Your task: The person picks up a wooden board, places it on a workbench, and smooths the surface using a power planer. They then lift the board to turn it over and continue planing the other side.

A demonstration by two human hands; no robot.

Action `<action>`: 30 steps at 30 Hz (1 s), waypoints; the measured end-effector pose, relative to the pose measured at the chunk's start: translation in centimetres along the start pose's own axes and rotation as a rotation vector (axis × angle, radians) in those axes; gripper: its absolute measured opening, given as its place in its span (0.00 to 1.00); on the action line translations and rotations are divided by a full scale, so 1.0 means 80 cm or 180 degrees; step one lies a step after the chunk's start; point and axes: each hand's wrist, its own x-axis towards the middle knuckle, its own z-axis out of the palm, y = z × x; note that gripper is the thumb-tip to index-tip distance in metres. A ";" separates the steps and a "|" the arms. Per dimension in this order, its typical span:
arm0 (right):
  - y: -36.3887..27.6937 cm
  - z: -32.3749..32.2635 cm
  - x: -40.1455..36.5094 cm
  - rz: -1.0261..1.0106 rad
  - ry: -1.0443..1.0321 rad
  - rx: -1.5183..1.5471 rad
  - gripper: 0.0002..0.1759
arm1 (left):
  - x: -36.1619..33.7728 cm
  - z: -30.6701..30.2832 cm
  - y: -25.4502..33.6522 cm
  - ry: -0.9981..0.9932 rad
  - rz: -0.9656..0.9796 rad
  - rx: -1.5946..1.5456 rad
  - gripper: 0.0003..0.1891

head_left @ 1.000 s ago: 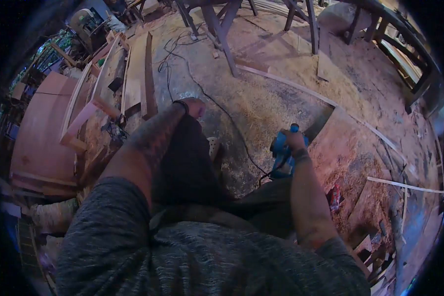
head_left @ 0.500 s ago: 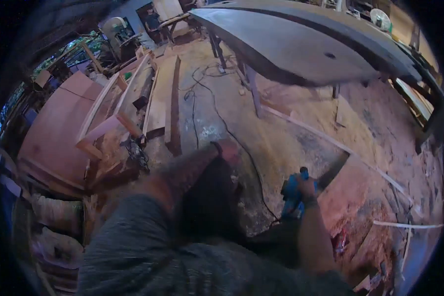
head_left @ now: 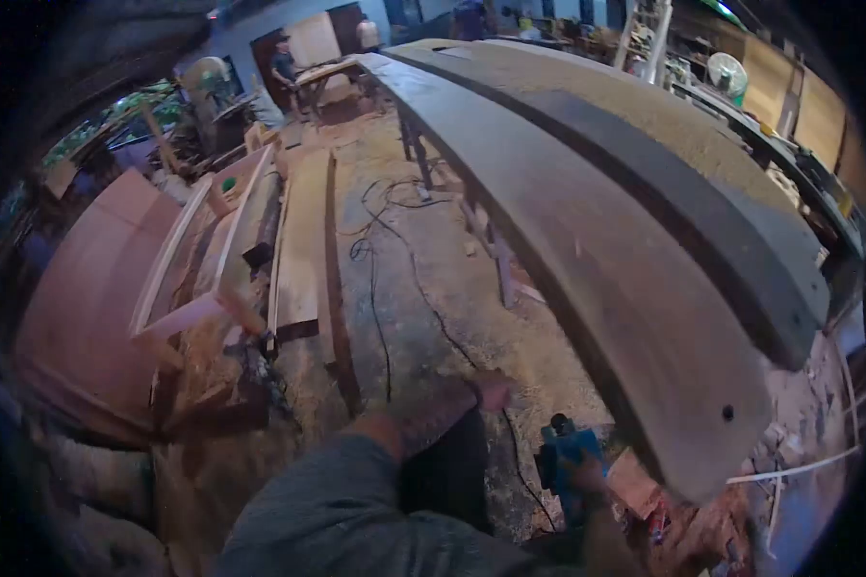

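My right hand (head_left: pixel 585 473) is wrapped round a blue corded power tool with a dark knob, which looks like an electric planer (head_left: pixel 570 450). It is low in the view, just left of the near end of a long, thick wooden plank (head_left: pixel 597 231). A dark hole shows near that end of the plank. My left hand (head_left: pixel 494 390) is over my bent knee, left of the planer, with the forearm stretched across. Its fingers are too blurred to make out. A black cord (head_left: pixel 433 313) runs along the floor past my left hand towards the planer.
A second dark plank (head_left: pixel 664 183) lies beside the first on raised supports. Wooden frames (head_left: pixel 245 226) and long boards (head_left: pixel 303 240) lie on the left floor. Sawdust and wood scraps (head_left: pixel 635 486) are at lower right. A person (head_left: pixel 284 67) stands at the far bench; a fan (head_left: pixel 726 72) is at right.
My view has tilted upwards, so the planks' top faces show more fully. Both hands appear lower in view, the right one still on the planer.
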 end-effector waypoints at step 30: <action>-0.644 -0.448 -0.317 0.0875 -0.0890 0.0027 0.46 | -0.357 -0.428 0.273 -0.0571 0.1527 -0.1196 0.28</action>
